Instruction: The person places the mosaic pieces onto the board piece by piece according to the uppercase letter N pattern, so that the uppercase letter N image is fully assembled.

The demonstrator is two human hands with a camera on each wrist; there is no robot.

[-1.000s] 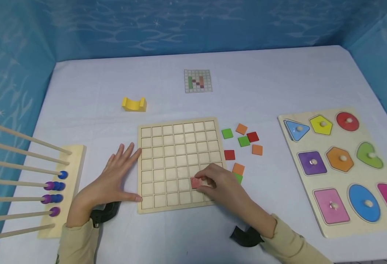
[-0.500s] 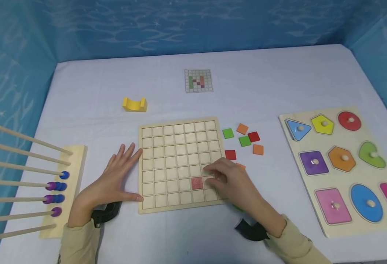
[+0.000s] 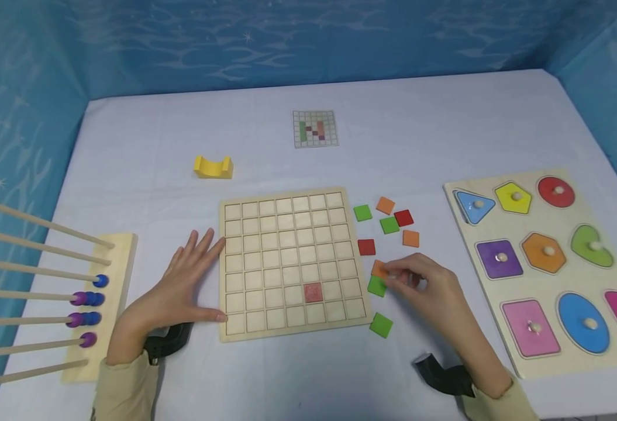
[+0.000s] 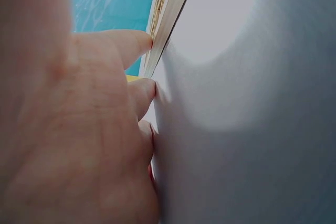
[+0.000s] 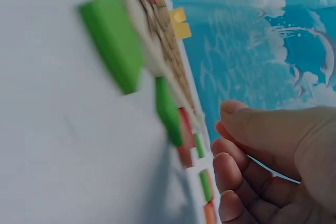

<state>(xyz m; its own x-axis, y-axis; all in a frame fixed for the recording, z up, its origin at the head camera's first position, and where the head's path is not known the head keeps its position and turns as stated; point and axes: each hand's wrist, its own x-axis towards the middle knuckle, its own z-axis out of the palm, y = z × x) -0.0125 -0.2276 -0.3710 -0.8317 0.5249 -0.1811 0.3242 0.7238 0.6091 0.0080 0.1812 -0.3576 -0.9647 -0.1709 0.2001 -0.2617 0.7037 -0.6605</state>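
A wooden grid board (image 3: 286, 337) lies before me in the head view, with one red tile (image 3: 313, 292) seated in a lower cell. My left hand (image 3: 182, 289) lies spread at the board's left edge, its thumb and index fingertips touching the frame. Right of the board, my right hand (image 3: 431, 286) is over the loose tiles, fingers loosely bent. Its fingertips overlap an orange tile (image 3: 377, 268) and sit beside a green tile (image 3: 375, 286). The right wrist view has the thumb (image 5: 252, 116) near the fingers, nothing visible between them. Another green tile (image 3: 381, 325) lies nearer me.
More red, green and orange tiles, such as a red tile (image 3: 366, 247), lie farther back. Behind the board are a pattern card (image 3: 316, 142) and a yellow block (image 3: 213, 168). A peg stand (image 3: 116, 275) with beads stands left; a knobbed shape puzzle (image 3: 537, 298) lies right.
My right hand has let go of the red tile in its cell and moved right, off the board, to the loose tiles. The left hand stays put.
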